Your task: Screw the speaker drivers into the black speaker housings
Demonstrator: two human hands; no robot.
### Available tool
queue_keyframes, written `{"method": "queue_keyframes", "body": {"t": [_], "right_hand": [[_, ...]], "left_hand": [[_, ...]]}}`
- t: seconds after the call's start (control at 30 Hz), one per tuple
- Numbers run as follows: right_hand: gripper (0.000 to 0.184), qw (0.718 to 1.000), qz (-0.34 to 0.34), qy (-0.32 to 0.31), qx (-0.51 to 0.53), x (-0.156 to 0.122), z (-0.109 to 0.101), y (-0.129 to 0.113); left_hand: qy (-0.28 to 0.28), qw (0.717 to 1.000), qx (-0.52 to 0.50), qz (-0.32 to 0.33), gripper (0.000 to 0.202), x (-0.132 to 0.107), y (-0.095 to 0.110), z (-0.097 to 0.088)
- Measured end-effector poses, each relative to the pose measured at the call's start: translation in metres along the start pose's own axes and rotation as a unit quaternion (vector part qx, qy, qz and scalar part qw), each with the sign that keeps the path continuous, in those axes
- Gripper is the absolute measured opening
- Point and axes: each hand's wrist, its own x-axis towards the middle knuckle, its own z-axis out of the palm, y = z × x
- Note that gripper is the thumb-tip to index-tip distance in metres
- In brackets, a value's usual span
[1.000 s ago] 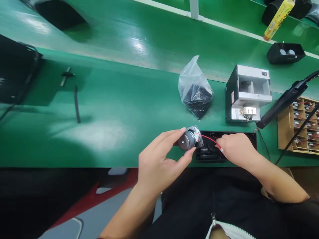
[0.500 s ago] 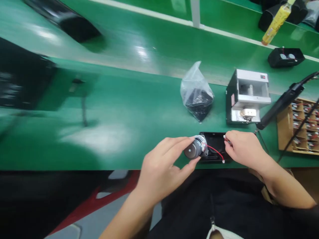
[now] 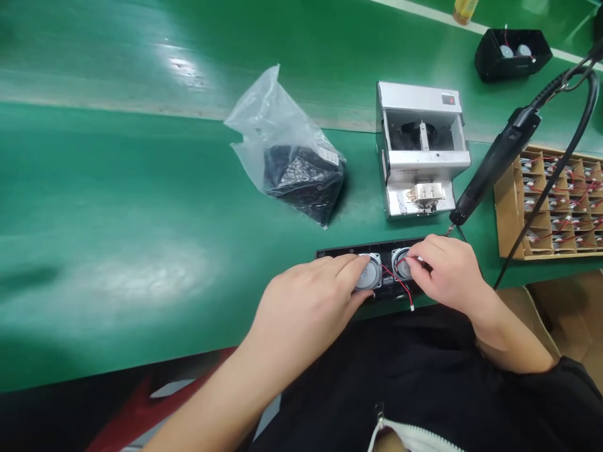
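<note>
My left hand (image 3: 313, 292) is closed around the rim of a round speaker (image 3: 371, 274), thumb on the near side and fingers on the far side. This speaker sits in a long black plastic housing (image 3: 325, 253) at the bench's front edge, magnet side up. Its red and black wires (image 3: 400, 284) trail over the housing to a small white plug (image 3: 412, 307). A second speaker (image 3: 400, 265) lies to the right in the same housing, partly covered by my right hand (image 3: 445, 270). The right thumb and forefinger pinch a thin wire over that second speaker.
A clear plastic bag of small black parts (image 3: 301, 172) lies behind. Beside it stand a grey screw feeder (image 3: 424, 141) and a hanging black electric screwdriver (image 3: 499, 160). A divided cardboard box of wired speakers (image 3: 506, 220) is at right; a black casing (image 3: 513, 56) stands further back.
The left-hand speaker has gone from tilted above the housing to lying flat in it. My right hand has moved inward over the second speaker, which now shows. The view has shifted right.
</note>
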Motion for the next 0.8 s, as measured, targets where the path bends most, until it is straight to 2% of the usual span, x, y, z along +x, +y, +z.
{"method": "queue_keyframes", "body": {"t": [0.1, 0.23, 0.4, 0.53, 0.6, 0.67, 0.7, 0.73, 0.77, 0.8], "right_hand": [[0.022, 1.000, -0.015, 0.009, 0.000, 0.001, -0.002, 0.000], [0.024, 1.000, -0.027, 0.005, 0.001, 0.001, -0.003, 0.001], [0.028, 1.000, -0.031, -0.003, 0.000, 0.003, -0.001, 0.003], [0.028, 0.999, -0.037, 0.000, 0.006, 0.003, -0.003, 0.001], [0.023, 0.999, -0.035, -0.002, 0.026, -0.002, -0.006, 0.002], [0.014, 0.997, -0.023, 0.021, 0.077, -0.010, -0.009, 0.007], [0.010, 0.992, -0.012, 0.058, 0.107, -0.015, -0.010, 0.013], [0.011, 0.985, 0.009, 0.117, 0.128, -0.019, -0.010, 0.019], [0.013, 0.970, 0.045, 0.193, 0.138, -0.022, -0.010, 0.027], [0.017, 0.946, 0.089, 0.274, 0.148, -0.024, -0.010, 0.036]], "left_hand": [[-0.020, 1.000, 0.003, -0.004, 0.028, -0.002, 0.000, 0.007], [-0.060, 0.998, -0.008, -0.032, 0.029, -0.003, -0.001, 0.007], [-0.062, 0.998, -0.013, -0.025, 0.033, -0.003, -0.004, 0.007], [-0.070, 0.997, -0.012, -0.020, 0.040, -0.008, 0.006, -0.003], [-0.053, 0.998, -0.045, -0.006, 0.039, -0.012, 0.004, -0.013], [0.000, 0.997, -0.078, -0.017, 0.035, -0.014, -0.018, -0.025], [0.038, 0.995, -0.076, -0.059, 0.033, -0.013, -0.038, -0.032], [0.082, 0.988, -0.059, -0.117, 0.031, -0.010, -0.066, -0.039], [0.121, 0.968, -0.019, -0.219, 0.031, -0.005, -0.100, -0.048], [0.147, 0.929, 0.022, -0.338, 0.036, 0.002, -0.138, -0.058]]}}
